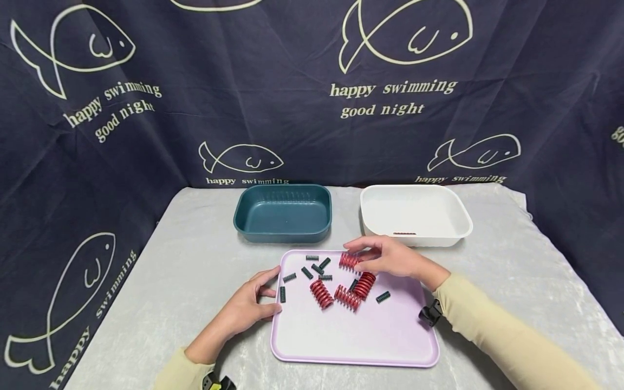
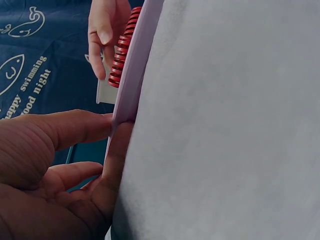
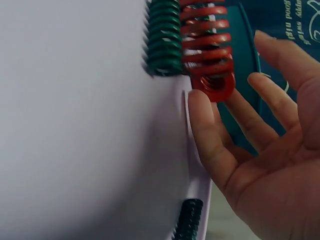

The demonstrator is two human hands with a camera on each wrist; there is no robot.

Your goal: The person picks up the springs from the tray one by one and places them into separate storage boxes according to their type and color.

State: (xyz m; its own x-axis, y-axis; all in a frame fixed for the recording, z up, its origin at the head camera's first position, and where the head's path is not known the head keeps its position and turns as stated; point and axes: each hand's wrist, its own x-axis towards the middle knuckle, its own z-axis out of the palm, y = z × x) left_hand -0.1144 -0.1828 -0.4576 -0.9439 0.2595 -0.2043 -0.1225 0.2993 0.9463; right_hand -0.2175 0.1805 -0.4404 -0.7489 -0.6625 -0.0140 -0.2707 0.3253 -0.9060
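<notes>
My left hand (image 1: 248, 306) grips the left rim of a pale purple tray (image 1: 351, 341). In the left wrist view its thumb and a finger (image 2: 117, 155) pinch that rim. My right hand (image 1: 390, 257) reaches over the tray's far side at a red coil spring (image 1: 348, 262). In the right wrist view the thumb lies at the end of a red spring (image 3: 207, 45), while the other fingers stay spread. More red springs (image 1: 322, 294) lie mid-tray, with several small dark green springs (image 1: 290, 278) scattered around them. One green spring (image 1: 383, 297) sits apart at the right.
Behind the tray stand a dark teal bin (image 1: 283, 237) on the left and a white bin (image 1: 414, 238) on the right. A red spring (image 1: 404, 233) shows inside the white bin. A dark blue fish-print curtain (image 1: 302, 108) hangs behind the grey cloth-covered table (image 1: 151, 281).
</notes>
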